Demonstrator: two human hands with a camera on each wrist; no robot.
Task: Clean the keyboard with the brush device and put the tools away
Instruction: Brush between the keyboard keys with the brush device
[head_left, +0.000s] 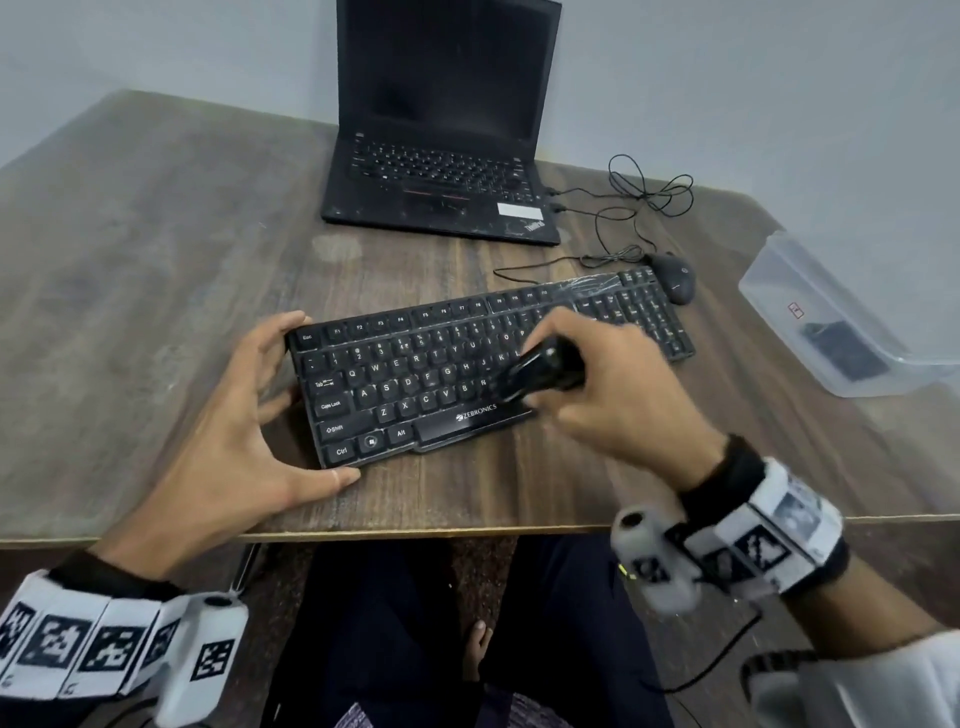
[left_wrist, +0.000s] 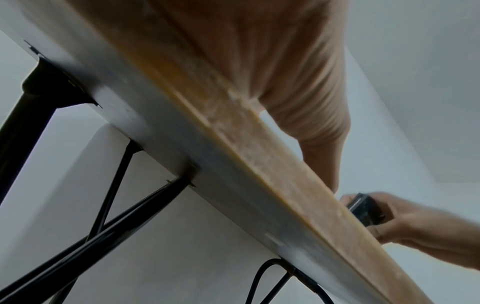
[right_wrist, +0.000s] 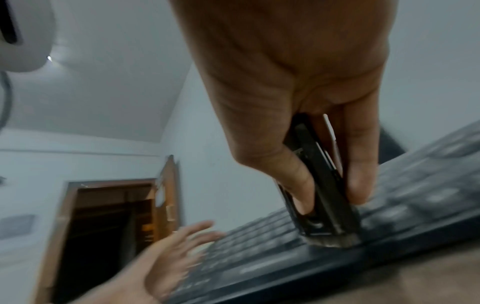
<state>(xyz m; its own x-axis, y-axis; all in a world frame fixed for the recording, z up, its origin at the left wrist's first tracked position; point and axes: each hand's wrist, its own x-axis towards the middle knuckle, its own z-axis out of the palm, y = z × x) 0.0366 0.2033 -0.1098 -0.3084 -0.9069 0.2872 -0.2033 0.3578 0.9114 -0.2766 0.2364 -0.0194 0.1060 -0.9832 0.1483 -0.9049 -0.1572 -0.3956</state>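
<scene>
A black keyboard (head_left: 415, 374) lies slanted on the wooden table (head_left: 156, 260) near its front edge. My left hand (head_left: 249, 415) braces the keyboard's left end, fingers spread and nearly straight, thumb at the front corner. My right hand (head_left: 597, 384) grips a black brush device (head_left: 545, 369), blurred by motion, over the keys right of centre. In the right wrist view the brush device (right_wrist: 319, 195) is pinched between thumb and fingers, its bristles touching the keyboard (right_wrist: 389, 216). The left wrist view shows the table edge (left_wrist: 233, 164) from below and the brush device (left_wrist: 363, 207) in the far hand.
An open black laptop (head_left: 441, 156) stands at the back. A black mouse (head_left: 675, 278) with tangled cable lies behind the keyboard's right end. A clear plastic box (head_left: 831, 322) holding a dark item sits at the right table edge. My legs are under the table.
</scene>
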